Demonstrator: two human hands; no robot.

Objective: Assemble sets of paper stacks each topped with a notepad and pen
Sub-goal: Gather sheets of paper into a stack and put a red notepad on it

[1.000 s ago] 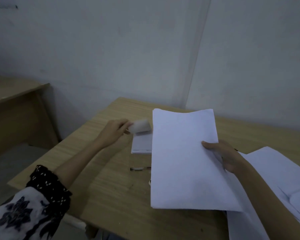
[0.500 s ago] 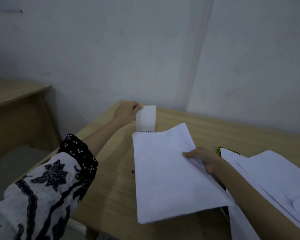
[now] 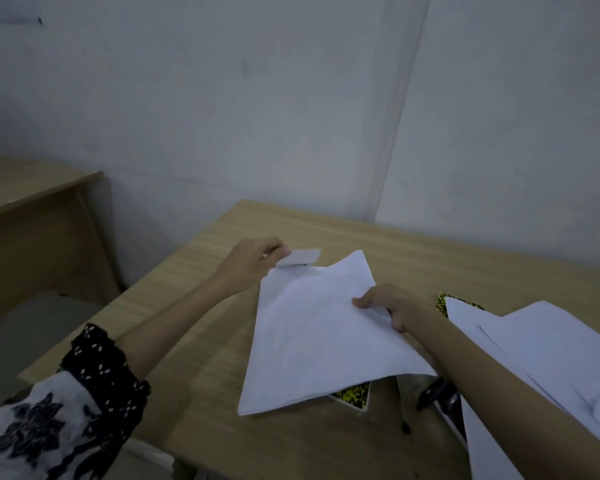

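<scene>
Desk [image 3: 222,341] of pale wood is our landmark, its far edge running along a grey wall [image 3: 222,116]. Beyond its left end stands a second desk [image 3: 32,216], well apart. On the right part of our desk lies a spread of loose white paper [image 3: 551,348], overlapping sheets that run off the frame's right edge.

Over the middle of the desk we hold a paper stack [image 3: 312,337], tilted, with its near left corner down by the wood. Our right hand [image 3: 392,306] grips the stack's right edge, thumb on top and fingers curled beneath. Our left hand [image 3: 253,261] is above the far middle of the desk, and its fingers pinch a small white notepad [image 3: 298,257] at the near end, just beyond the stack's far edge; we cannot tell whether pad and stack touch.

Under the stack's near right corner, a yellow-and-black patterned thing [image 3: 354,396] shows on the desk, and another patch of the same pattern [image 3: 441,302] peeks out by the loose paper's far corner. A dark pen [image 3: 433,396] lies near the desk's front, partly under our right forearm.
</scene>
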